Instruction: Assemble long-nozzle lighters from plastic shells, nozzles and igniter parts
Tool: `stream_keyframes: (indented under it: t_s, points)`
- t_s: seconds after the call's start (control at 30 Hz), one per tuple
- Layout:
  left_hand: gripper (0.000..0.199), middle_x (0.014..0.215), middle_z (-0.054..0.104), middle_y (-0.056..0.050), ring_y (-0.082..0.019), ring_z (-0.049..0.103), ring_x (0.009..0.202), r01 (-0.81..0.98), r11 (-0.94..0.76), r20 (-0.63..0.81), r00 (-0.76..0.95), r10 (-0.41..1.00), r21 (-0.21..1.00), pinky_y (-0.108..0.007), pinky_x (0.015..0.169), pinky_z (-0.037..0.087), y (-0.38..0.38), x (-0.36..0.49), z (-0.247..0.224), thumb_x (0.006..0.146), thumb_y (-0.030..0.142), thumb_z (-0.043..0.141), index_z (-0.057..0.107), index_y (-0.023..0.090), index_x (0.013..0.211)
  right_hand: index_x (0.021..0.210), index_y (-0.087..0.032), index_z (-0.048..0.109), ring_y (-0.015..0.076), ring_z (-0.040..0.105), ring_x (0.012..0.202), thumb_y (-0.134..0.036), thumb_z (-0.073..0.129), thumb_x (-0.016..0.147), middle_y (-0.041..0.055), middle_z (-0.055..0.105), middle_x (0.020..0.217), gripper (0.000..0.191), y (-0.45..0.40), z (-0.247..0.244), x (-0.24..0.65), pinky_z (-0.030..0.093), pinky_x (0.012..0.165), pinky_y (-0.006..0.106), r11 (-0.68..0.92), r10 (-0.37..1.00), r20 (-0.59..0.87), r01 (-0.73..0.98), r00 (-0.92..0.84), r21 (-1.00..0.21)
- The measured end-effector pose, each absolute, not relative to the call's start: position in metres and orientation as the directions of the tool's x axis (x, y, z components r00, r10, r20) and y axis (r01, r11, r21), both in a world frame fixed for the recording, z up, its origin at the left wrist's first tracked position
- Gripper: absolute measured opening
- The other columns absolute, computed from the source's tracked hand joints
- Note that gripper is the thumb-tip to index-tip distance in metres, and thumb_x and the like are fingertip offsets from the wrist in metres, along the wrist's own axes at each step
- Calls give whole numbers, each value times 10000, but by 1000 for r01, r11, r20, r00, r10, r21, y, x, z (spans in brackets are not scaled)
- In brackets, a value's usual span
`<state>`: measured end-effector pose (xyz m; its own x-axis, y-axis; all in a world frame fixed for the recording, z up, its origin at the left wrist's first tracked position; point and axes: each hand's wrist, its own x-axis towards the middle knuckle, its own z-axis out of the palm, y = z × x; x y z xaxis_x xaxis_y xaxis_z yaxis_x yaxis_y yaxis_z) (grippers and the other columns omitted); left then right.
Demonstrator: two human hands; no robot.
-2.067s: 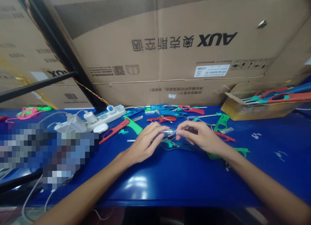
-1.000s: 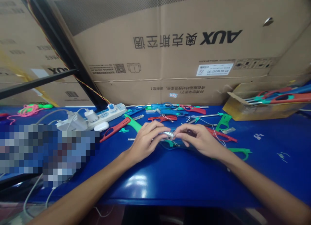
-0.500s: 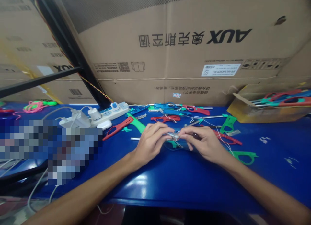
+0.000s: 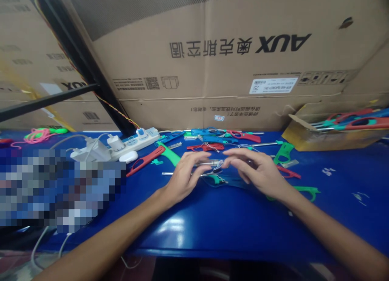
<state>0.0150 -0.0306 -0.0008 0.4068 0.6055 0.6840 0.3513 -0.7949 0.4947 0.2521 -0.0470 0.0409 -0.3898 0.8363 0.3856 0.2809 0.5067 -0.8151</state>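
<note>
My left hand (image 4: 185,173) holds a small clear plastic lighter tank (image 4: 206,163) between thumb and fingers, its end with white wire pointing right. My right hand (image 4: 261,169) is curled just right of that end, thumb and forefinger a little apart. A dark, rounded handle end (image 4: 251,163) shows in its palm; the rest of this tool is hidden. Under the hands lies a translucent blue lighter shell (image 4: 219,184) with a teal part and thin wires inside. A metal lighter tube (image 4: 167,174) sticks out beside my left hand.
Behind the hands lie red lighter shells (image 4: 205,147), blue ones (image 4: 206,133) and a green one (image 4: 284,152). An open carton (image 4: 328,140) of lighters stands at right. A power strip (image 4: 136,144) with plugs is at left, before a large cardboard box (image 4: 212,78). Small white bits (image 4: 328,171) lie at right.
My right fingertips have come away from the end of the clear tank and opened slightly. My left fingers have loosened, showing more of the tank. The view has shifted a little.
</note>
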Motion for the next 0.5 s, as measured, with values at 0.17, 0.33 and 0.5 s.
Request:
stream_keyframes:
  t_s: [0.17,0.33,0.5]
  points:
    - [158,1034,679,-41,-182,642,954,288,-711,575,433,694,641,-337,882,464,-32,19,-7,1035,334,487,545,219,1128,1184,-261,693,154,641,839,-282,666,916,24,731,1010,270,-46,36,249,515,770,303,677,729,513,370,-453,-636]
    - [152,1053,671,-29,-169,613,984,275,-759,574,518,635,591,-312,908,431,-32,22,-3,1038,322,485,588,224,1094,1126,-267,723,138,607,751,-281,688,901,0,697,863,228,-48,31,242,497,707,291,707,687,551,261,-474,-657]
    - [175,1030,679,-35,-170,608,970,284,-778,570,550,611,561,-313,905,427,-33,22,3,1040,302,478,609,209,1109,1083,-243,718,152,615,818,-311,678,906,23,684,931,193,-45,31,241,501,754,314,692,689,519,245,-506,-679]
